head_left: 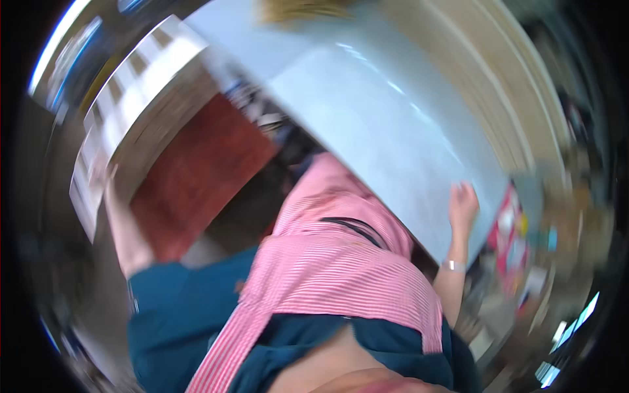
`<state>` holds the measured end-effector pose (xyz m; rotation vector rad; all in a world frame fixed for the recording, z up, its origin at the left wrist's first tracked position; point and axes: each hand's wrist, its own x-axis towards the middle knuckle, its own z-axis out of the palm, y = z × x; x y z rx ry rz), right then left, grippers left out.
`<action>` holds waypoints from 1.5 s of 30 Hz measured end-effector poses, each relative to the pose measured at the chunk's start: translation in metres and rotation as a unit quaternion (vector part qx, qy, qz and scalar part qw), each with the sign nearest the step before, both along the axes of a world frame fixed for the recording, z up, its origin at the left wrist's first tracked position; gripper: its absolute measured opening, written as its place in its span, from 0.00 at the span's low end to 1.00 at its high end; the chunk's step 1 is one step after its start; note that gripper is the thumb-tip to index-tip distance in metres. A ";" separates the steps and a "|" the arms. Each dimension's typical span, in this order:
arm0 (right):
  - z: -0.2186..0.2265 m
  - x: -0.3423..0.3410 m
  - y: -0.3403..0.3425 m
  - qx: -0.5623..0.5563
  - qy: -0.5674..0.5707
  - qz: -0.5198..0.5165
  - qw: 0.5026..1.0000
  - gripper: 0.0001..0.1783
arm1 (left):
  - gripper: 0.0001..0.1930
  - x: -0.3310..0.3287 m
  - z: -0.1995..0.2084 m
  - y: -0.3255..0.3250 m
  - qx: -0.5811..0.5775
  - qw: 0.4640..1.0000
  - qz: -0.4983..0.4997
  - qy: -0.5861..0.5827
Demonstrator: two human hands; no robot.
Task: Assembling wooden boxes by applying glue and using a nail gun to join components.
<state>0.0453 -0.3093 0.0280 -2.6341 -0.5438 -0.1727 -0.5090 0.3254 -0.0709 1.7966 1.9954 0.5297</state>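
At the left of the head view, the left hand point(100, 171) is seen blurred, its forearm stretched out from a dark teal sleeve point(187, 314). It is set against the outer part of a white-topped stack point(154, 72), the top of which is marked with brownish patches and the side with beige layers. Whether the stack is gripped or only touched cannot be told, as the fingers are smeared by motion. Just inside the stack, toward the body, a flat red-brown surface point(203, 177) is shown.

Toward the right, a large pale blue tabletop point(367, 124) is laid out slantwise, its near edge met by the front of the body. Over its near right portion the right hand point(464, 202) is held with the fingers apparently curled in; whether they are fully closed, whether anything is held, and whether the tabletop is touched cannot be told. A light-coloured band point(453, 265) is worn at that wrist.

By the top edge, a straw-coloured bundle point(304, 10) is placed on the pale blue tabletop. Along its far right side, long beige boards point(485, 85) are curved by the lens. A pink striped apron point(347, 275) is worn, crossed by a black cord point(357, 229). Beyond the right hand, a pink patterned item point(510, 239) is blurred.
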 end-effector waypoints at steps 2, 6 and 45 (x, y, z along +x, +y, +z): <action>0.012 0.017 0.002 -0.032 -0.045 -0.023 0.998 0.15 | 0.24 -0.061 -0.014 0.043 0.089 0.995 0.028 0.045; 0.034 0.067 -0.064 0.000 -0.142 -0.126 0.982 0.16 | 0.28 -0.001 -0.038 0.026 0.227 0.966 0.099 0.075; -0.063 0.160 -0.426 -0.002 0.083 -0.412 0.907 0.39 | 0.23 0.301 0.036 -0.203 -0.017 0.956 -0.193 -0.220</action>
